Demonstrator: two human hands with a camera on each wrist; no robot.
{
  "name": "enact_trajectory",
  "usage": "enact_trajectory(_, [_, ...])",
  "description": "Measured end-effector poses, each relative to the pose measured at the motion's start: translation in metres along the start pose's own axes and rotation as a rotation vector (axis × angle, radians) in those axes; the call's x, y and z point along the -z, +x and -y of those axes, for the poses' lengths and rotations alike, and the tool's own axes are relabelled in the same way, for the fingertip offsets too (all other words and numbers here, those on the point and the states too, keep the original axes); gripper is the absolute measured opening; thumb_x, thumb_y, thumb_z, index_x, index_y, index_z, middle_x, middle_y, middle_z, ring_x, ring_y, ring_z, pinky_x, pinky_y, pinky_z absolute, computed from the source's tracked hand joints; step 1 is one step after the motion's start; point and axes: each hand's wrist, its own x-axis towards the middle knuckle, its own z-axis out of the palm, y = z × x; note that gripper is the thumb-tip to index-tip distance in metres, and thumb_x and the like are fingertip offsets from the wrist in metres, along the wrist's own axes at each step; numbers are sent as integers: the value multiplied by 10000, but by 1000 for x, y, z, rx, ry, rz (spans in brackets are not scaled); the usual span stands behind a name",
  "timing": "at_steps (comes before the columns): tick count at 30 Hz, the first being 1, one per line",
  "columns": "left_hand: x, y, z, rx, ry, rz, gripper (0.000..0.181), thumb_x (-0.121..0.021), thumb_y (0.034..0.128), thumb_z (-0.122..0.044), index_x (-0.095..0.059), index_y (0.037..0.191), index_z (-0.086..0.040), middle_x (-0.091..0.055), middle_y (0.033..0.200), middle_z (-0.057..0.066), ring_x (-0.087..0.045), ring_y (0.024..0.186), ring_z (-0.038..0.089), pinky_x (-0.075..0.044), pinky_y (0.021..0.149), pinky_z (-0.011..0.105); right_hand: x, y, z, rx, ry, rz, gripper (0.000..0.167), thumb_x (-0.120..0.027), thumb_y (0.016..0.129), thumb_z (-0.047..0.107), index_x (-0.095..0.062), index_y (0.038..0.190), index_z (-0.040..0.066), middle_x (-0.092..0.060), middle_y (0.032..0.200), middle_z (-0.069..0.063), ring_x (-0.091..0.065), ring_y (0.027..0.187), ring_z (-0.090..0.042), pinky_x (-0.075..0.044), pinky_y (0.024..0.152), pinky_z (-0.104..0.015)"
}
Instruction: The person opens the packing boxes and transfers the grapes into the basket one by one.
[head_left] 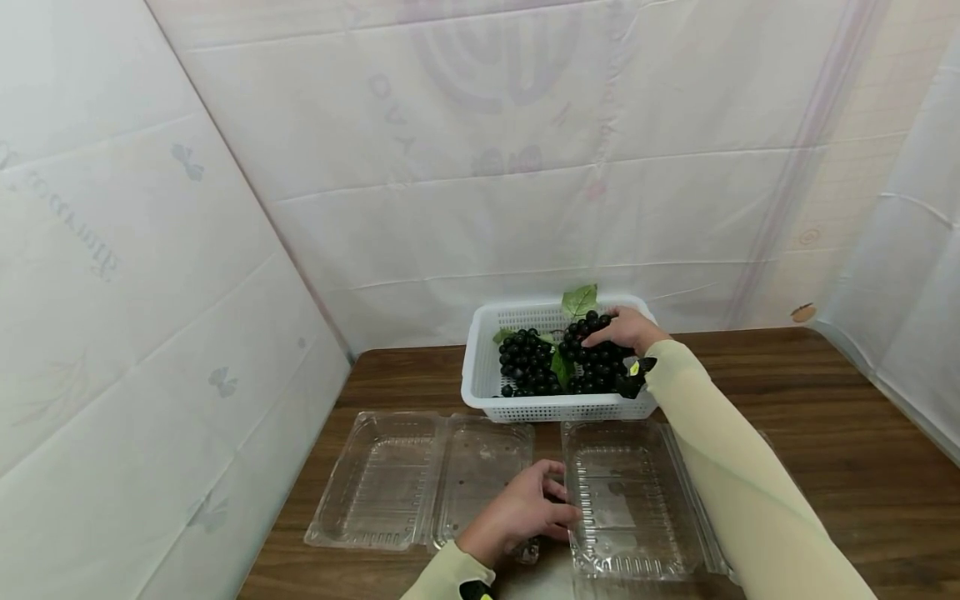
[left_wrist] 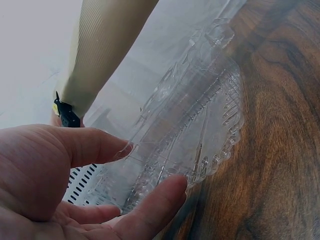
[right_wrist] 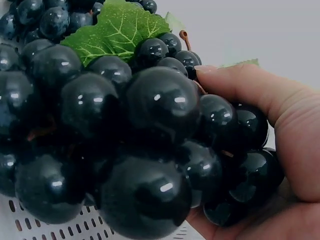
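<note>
My right hand [head_left: 626, 331] reaches into the white basket [head_left: 474, 367] and grips a bunch of dark grapes [right_wrist: 145, 190]. In the right wrist view the thumb lies by a brown stem and the fingers go under the grapes. Another bunch of grapes [head_left: 525, 367] sits at the left in the basket. My left hand [head_left: 525, 504] holds the left edge of a clear plastic clamshell container [head_left: 622, 517]; in the left wrist view its thumb [left_wrist: 107, 146] is at the rim and a finger is against the side.
A second clear clamshell [head_left: 390, 483] lies opened out on the left of the wooden table [head_left: 847, 433]. Green leaves [head_left: 580, 300] poke out among the grapes. White sheeting [head_left: 450, 208] hangs behind the table and along its sides.
</note>
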Motion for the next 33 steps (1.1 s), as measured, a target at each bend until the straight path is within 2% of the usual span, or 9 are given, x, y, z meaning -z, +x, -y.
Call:
enact_trajectory(5, [0,1,1,-5,8,-1,641,-710,839,126,-473,1417,-21,-584,1097,157,-681,730,244,-647,719,451,-1,2,-3,-1,-10,5,991,-798,882,338,-222,1601,-26,-222,1652,-289,-328,1468,-481,-409,1146,-599])
enact_trajectory(12, [0,-1,0,-1,12,-3,633,-714,838,122,-480,1409,-19,-591,1093,157,-685,716,245,-647,721,452,0,2,-7,-18,-4,32,967,-780,899,336,-225,1604,-22,-156,1671,-286,-266,1496,-492,-372,1171,-611])
enact_trajectory(17, [0,-2,0,-3,7,-5,627,-711,834,128,-483,1402,-12,-590,1090,156,-681,712,236,-648,711,431,1,1,-9,-10,-29,48,921,-759,917,315,-244,1596,-33,-172,1660,-299,-302,1473,-493,-420,1130,-599])
enact_trajectory(22, [1,-2,0,-3,4,0,633,-715,830,122,-474,1405,10,-579,1094,160,-674,705,228,-648,696,391,2,0,-10,-31,-24,86,891,-720,945,290,-216,1601,-42,-197,1648,-307,-426,1364,-450,-561,887,-460])
enact_trajectory(25, [1,-1,0,-9,5,-4,627,-713,829,127,-480,1399,10,-577,1095,165,-675,709,234,-649,696,400,3,-2,-8,-32,-41,109,855,-697,960,282,-230,1588,-63,-231,1626,-314,-495,1222,-378,-537,727,-355])
enact_trajectory(27, [1,-1,0,-13,9,-9,622,-713,831,128,-483,1396,6,-581,1091,165,-681,709,237,-649,699,418,4,-3,-6,-33,-63,112,678,-692,964,280,-393,1461,-71,-424,1399,-320,-511,1045,-312,-506,692,-335])
enact_trajectory(30, [1,0,0,-11,13,-9,621,-714,836,122,-483,1400,-1,-584,1093,166,-686,717,242,-649,712,437,5,-6,-3,-35,-107,113,634,-671,978,288,-429,1432,-82,-443,1375,-333,-522,1032,-322,-533,770,-397])
enact_trajectory(32, [1,1,-1,-8,16,-7,618,-715,842,116,-482,1402,-3,-583,1095,165,-689,723,241,-649,715,437,6,-7,0,-33,-156,107,623,-656,984,309,-459,1433,-75,-461,1394,-346,-561,1161,-394,-553,859,-436])
enact_trajectory(33, [1,1,-1,-8,15,-6,616,-715,845,113,-480,1403,-3,-582,1096,165,-690,724,241,-649,715,436,6,-8,1,-25,-176,103,670,-646,989,314,-430,1489,-75,-410,1504,-338,-551,1207,-395,-550,862,-442])
